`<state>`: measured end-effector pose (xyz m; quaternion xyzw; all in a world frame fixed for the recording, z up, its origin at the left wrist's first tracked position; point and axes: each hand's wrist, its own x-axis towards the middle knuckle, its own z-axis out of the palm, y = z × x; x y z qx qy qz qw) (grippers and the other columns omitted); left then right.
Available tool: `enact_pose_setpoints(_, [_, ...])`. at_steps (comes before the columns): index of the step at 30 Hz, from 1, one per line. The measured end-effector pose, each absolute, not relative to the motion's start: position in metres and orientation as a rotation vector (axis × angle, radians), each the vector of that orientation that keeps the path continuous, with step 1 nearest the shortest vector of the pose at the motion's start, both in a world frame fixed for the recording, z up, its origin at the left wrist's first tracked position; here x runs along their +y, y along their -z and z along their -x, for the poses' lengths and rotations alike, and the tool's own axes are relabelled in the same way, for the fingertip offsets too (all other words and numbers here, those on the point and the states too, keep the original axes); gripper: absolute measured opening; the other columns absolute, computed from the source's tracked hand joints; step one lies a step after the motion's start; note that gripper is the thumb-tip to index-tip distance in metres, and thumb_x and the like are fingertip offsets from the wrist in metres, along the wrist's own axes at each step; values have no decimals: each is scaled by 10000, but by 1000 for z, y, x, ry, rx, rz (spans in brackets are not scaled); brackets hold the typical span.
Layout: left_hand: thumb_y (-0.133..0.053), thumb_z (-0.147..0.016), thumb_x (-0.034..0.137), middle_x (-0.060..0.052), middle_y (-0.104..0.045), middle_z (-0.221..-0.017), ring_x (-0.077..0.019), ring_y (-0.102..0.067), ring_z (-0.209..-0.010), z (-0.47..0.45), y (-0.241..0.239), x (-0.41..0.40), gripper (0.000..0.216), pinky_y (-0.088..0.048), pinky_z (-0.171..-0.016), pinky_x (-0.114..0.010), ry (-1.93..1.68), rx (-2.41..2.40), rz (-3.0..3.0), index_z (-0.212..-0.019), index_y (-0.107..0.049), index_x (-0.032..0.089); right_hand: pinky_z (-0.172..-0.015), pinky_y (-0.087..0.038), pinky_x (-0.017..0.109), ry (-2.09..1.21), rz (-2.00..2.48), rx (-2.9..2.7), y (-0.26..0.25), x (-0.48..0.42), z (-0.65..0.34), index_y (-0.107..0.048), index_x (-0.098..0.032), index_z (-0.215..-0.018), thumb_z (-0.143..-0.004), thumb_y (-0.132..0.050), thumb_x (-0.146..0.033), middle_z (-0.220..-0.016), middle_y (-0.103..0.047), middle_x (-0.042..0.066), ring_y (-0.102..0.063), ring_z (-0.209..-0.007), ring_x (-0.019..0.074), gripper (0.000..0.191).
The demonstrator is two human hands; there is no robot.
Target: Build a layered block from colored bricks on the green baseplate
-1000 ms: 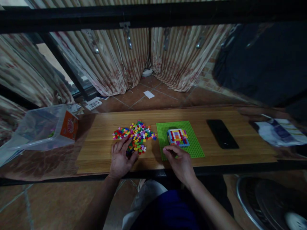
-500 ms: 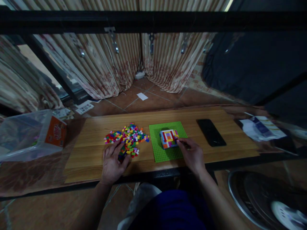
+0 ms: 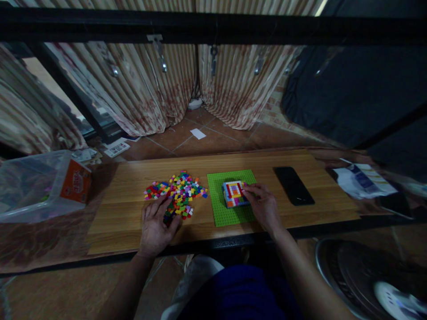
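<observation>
A small block-shaped build of multicoloured toy bricks [image 3: 233, 194] sits on a green studded baseplate [image 3: 216, 217]. My right hand [image 3: 265, 209] reaches over its right side, thumb and fingertips pinched together against the top; any brick between them is hidden. To the left lies a loose pile of toy bricks [image 3: 187, 189] in many colours. At that pile's near left edge rests my left hand [image 3: 156, 226], its fingers spread and the tips touching or just above the bricks, holding nothing that I can see.
A black phone [image 3: 293, 186] lies on the wooden board [image 3: 116, 209], right of the baseplate. Off its left end stands a clear plastic box [image 3: 36, 191] with an orange label. White packaging [image 3: 365, 180] lies beyond the right end. A black bar [image 3: 213, 29] crosses in front of the curtains.
My right hand has shifted slightly left and up, farther over the top of the brick build. My left hand has stayed nearly still at the pile.
</observation>
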<state>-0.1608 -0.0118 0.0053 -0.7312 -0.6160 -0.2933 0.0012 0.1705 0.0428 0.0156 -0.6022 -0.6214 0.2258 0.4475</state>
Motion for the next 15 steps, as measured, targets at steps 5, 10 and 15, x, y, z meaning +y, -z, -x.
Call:
enact_pose_setpoints(5, [-603,-802,425,-107,-544,-1309,-302,-522,-1158,161,-5,-11,490,-398,-991,-498,916,-1921,2289,-1243,-534,223,-750,-501,347,-521,1538,-1560,-20,44,-169,-733,-202,-903,-844,-583,-394,-985,-635,84,-616,-874,203,251])
enact_pose_setpoints(10, [-608,-804,424,-105,-542,-1310,-296,-519,-1162,162,-4,-12,485,-389,-1006,-496,916,-1910,2297,-1238,-532,222,-816,-465,369,-169,1648,-1930,-36,47,-167,-707,-185,-845,-910,-475,-293,-944,-637,106,-573,-914,233,264])
enact_pose_setpoints(15, [-608,-806,424,-109,-536,-1320,-297,-514,-1172,162,-4,-12,488,-395,-1002,-487,897,-1921,2295,-1239,-527,215,-796,-435,323,7,1717,-2302,-50,49,-165,-660,-177,-867,-927,-399,-167,-945,-614,109,-541,-907,223,268])
